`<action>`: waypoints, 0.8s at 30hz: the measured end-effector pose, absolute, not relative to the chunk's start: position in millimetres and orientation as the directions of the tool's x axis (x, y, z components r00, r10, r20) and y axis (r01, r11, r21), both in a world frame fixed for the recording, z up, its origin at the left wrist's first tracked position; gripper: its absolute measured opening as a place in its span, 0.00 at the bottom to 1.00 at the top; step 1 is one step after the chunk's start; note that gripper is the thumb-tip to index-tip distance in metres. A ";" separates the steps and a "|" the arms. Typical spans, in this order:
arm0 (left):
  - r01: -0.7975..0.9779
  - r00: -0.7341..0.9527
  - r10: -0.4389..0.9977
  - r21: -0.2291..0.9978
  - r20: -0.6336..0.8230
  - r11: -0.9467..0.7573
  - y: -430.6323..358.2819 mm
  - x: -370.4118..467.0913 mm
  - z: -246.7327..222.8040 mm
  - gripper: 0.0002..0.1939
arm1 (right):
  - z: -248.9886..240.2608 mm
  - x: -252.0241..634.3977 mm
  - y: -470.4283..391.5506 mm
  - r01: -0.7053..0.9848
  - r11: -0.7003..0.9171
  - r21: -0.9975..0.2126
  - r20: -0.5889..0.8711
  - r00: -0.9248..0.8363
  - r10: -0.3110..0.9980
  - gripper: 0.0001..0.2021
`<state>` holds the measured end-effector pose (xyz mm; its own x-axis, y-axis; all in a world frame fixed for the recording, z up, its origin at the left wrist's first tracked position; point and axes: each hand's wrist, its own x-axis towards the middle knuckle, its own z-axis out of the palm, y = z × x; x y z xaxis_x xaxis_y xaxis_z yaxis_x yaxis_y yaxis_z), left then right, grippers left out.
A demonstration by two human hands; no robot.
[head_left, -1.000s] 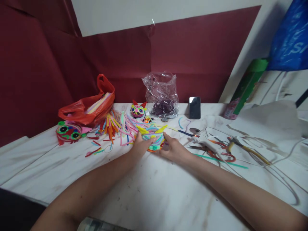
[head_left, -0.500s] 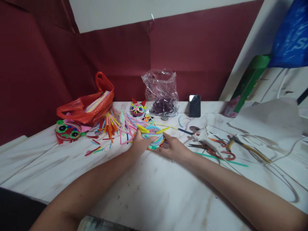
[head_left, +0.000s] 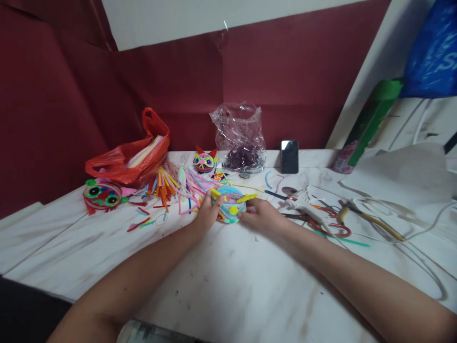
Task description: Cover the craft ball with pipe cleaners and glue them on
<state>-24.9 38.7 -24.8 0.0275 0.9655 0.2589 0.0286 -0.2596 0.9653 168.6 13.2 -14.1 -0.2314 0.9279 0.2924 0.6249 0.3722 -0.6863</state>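
Note:
Between my two hands is a round pipe-cleaner animal head (head_left: 230, 212), coiled in light blue and pink, with two yellow ears and a yellow dot on its front. My left hand (head_left: 208, 212) grips its left side, thumb near the left ear. On the opposite side, my right hand (head_left: 262, 214) holds the edge below the right ear, fingers partly hidden. Just behind lies a spread bundle of pastel pipe cleaners (head_left: 191, 186). A small finished animal head (head_left: 205, 162) with red ears stands farther back, and a larger one (head_left: 103, 195) rests at the left.
A red plastic bag (head_left: 121, 162) stands at the back left, a clear bag (head_left: 243, 138) and a phone (head_left: 289, 157) at the back. To the right lie a white glue gun (head_left: 303, 207), orange-handled scissors (head_left: 339, 230), yellow-handled pliers (head_left: 382, 226) and loose cables. A green cylinder (head_left: 374, 121) leans behind.
The animal head has been tilted so its front shows more, and its ears have shifted slightly right. My left thumb has moved off the middle to the left edge.

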 end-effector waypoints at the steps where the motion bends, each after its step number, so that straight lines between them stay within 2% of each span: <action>1: 0.041 0.031 0.968 0.968 0.248 -0.249 38.0 -24.6 -24.4 0.18 | -15.2 169.0 14.4 0.630 0.363 -0.686 0.291 -0.220 0.931 0.12; 3: 0.039 0.080 0.972 0.974 0.220 -0.224 35.2 -22.9 -23.0 0.20 | -17.4 169.5 16.5 0.627 0.360 -0.691 0.295 -0.209 0.932 0.12; 6: -0.001 0.151 0.969 0.980 0.194 -0.197 31.4 -19.7 -22.0 0.33 | -19.0 170.9 18.7 0.605 0.356 -0.712 0.292 -0.206 0.934 0.13; 8: -0.022 0.154 0.970 0.982 0.188 -0.186 32.0 -18.9 -22.9 0.37 | -18.4 172.3 19.4 0.582 0.363 -0.728 0.282 -0.228 0.932 0.14; 14: -0.086 0.156 0.979 0.989 0.132 -0.120 45.3 -25.8 -29.4 0.34 | -16.8 175.9 20.2 0.557 0.428 -0.711 0.328 -0.275 0.904 0.18; 24: -0.098 0.149 0.971 0.980 0.185 -0.172 41.3 -22.4 -23.7 0.33 | -19.2 171.7 16.5 0.601 0.469 -0.647 0.378 -0.282 0.882 0.13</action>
<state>-22.4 41.3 -23.7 0.1486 0.9714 0.1850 -0.0984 -0.1717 0.9802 171.7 16.5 -19.2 -0.2819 0.8819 0.3778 0.6005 0.4693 -0.6474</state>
